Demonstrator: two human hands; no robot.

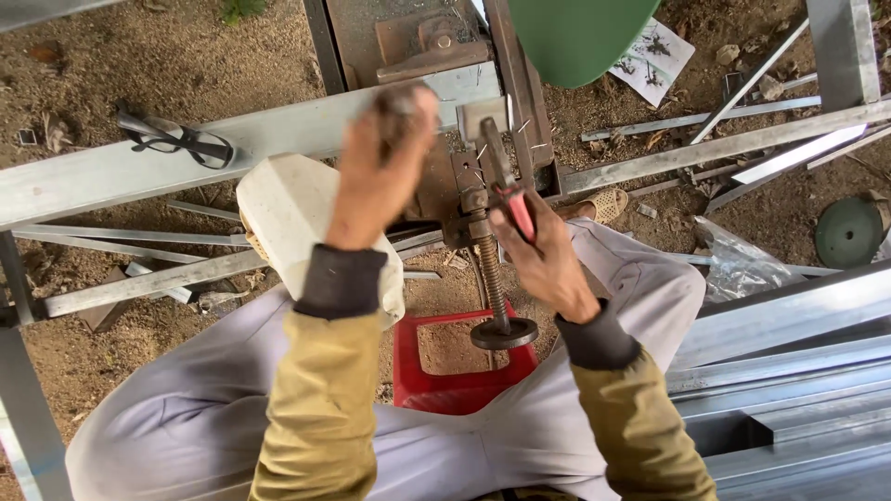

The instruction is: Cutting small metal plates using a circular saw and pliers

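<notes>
While my right hand (548, 264) is pinching the red-handled tool (518, 211) at the vise (473, 199) mid-frame, my left fingers (394, 116) are clenching a blurred piece; I'm keeping both steady.

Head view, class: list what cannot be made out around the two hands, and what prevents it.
- Head view: the thing in the left hand is motion-blurred; its kind is unclear.
- Red-handled tool: the right hand covers its handle, the vise hides its tip.
- Green rounded object: cut off by the top edge.
- Red stool: mostly hidden by the legs.
</notes>
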